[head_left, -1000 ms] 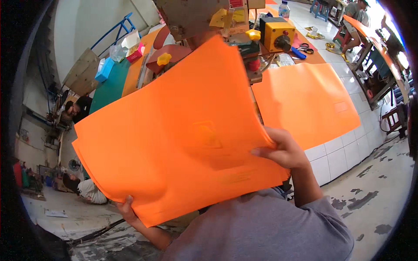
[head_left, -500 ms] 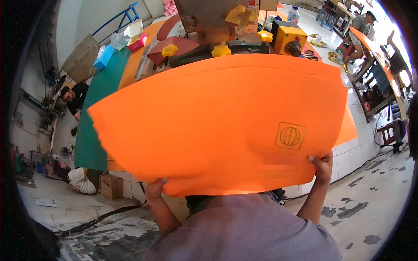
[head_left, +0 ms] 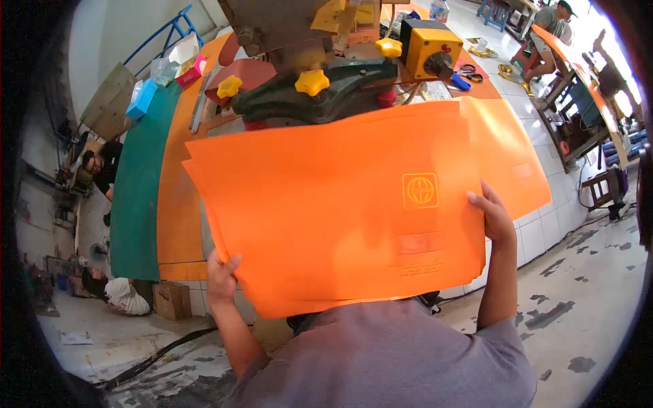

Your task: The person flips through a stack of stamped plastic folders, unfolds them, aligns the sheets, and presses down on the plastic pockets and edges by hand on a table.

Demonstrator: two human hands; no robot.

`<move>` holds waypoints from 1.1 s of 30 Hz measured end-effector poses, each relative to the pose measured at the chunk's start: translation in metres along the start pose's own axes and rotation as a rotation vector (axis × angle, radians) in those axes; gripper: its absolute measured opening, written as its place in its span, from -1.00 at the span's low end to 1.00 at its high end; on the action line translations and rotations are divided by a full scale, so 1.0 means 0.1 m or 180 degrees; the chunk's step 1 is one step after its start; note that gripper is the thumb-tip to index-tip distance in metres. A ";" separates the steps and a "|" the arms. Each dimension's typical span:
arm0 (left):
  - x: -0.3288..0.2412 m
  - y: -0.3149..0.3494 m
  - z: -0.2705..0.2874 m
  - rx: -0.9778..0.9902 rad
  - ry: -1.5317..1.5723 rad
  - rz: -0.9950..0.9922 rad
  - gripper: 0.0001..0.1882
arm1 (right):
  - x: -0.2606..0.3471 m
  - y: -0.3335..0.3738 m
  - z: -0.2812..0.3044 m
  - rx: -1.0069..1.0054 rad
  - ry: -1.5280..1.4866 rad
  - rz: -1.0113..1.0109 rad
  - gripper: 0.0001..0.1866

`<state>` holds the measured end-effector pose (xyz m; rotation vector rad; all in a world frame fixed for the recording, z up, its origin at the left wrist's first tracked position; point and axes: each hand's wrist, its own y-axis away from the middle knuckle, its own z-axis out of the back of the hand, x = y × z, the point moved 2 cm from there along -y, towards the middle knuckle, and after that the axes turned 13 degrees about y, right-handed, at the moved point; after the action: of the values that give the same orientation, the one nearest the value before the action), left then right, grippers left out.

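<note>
Orange sheets (head_left: 313,211), two-handed hold

From my remote seat I log, left to right:
- Green mat (head_left: 136,211), laid on the worktable; blue box (head_left: 141,98) at its far end.
- Pink box (head_left: 191,71), just beside the blue one.
- Left hand (head_left: 223,279): closed to the sheets' thickness, thumb on top at the near left edge, other fingers mostly hidden beneath.
- The sheets: several, loosely stacked, raised before the grey-shirted torso; I see a yellow globe emblem on the right part.
- Dark metal bracket (head_left: 347,92) with yellow star knobs, beyond the sheets.
- Yellow control box (head_left: 435,51); scissors (head_left: 471,73) near it.
- Right hand (head_left: 495,216): closed on the right edge, thumb on top, remaining fingertips hidden from me.
- Flat orange sheet (head_left: 513,156), beyond that hand.
</note>
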<state>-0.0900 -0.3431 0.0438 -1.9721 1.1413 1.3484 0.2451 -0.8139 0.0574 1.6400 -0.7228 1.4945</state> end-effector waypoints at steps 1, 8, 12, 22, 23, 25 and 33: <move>-0.03 -0.03 0.02 -0.0180 0.0042 0.0042 -0.28 | 0.03 -0.08 -0.01 0.0058 -0.0046 -0.0098 -0.28; -0.03 -0.44 -0.23 -0.0529 -0.0063 0.0490 -0.25 | 0.22 -0.21 -0.23 0.0133 0.0263 -0.0303 -0.35; -0.07 -0.42 -0.33 -0.0288 -0.0356 0.0494 -0.25 | 0.27 -0.03 -0.24 0.0037 0.0343 -0.0174 -0.35; -0.30 0.40 -0.24 -0.0271 -0.0817 0.0141 -0.31 | 0.27 1.08 0.11 0.0034 0.0554 0.0073 -0.47; -0.33 0.44 -0.23 -0.0247 -0.1024 0.0090 -0.31 | 0.28 1.12 0.12 0.0189 0.0749 0.0135 -0.49; -0.32 0.50 -0.29 -0.0262 -0.0753 -0.0053 -0.32 | 0.30 1.19 0.12 0.0026 0.0830 0.0059 -0.56; -0.44 0.78 0.03 -0.0149 -0.0635 -0.0457 -0.34 | 0.16 1.41 0.40 -0.0215 0.1043 0.1060 -0.57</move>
<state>-0.1647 -0.3670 0.0875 -1.8637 0.8672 1.4689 0.1514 -0.9209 0.0981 1.2224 -0.8779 1.8952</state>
